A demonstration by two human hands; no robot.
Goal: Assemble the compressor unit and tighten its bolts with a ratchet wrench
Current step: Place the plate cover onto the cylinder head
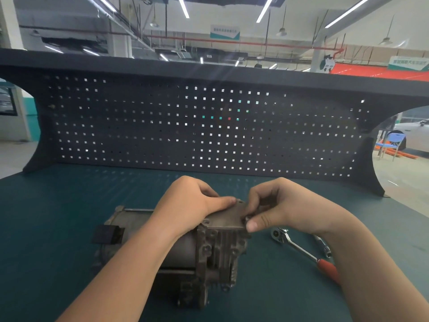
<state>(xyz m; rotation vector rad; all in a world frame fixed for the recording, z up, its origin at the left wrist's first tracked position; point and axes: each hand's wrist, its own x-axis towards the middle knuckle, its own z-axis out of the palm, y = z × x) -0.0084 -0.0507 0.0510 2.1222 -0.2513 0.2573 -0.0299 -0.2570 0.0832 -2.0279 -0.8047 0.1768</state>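
Head view, only view supplied.

Compressor unit (185, 247) lying on its side on the green bench mat (58, 217), near centre, long axis running left to right; finned housing end toward the right, dark plug end toward the left. Flat cover plate (224, 216) seated on top of the right-hand end, bolt holes visible at its corners.

Left hand (190, 205) resting on the plate from the left, fingers extended and together, fingertip pressing near the far edge; reads as steadying, not gripping. Right hand (276, 205) at the plate's right edge, thumb and fingers curled and pinching a small metal piece (247, 220), probably a bolt, at the near-right corner. Exact seating of that piece in its hole not discernible behind the thumb.

Ratchet wrench (304, 252) lying on the mat just right of the compressor, untouched, head toward the unit, red handle trailing to the near right, partly under the right forearm. A second chrome piece (322, 245) lying beside it, identity unclear.

Judged: hand-starting of a bolt in progress, wrench tightening not yet begun. Wrench lies right of and nearer than the pinching fingers, so the right hand is the nearer one for pickup.

Dark pegboard panel (209, 126) standing at the far edge of the bench.
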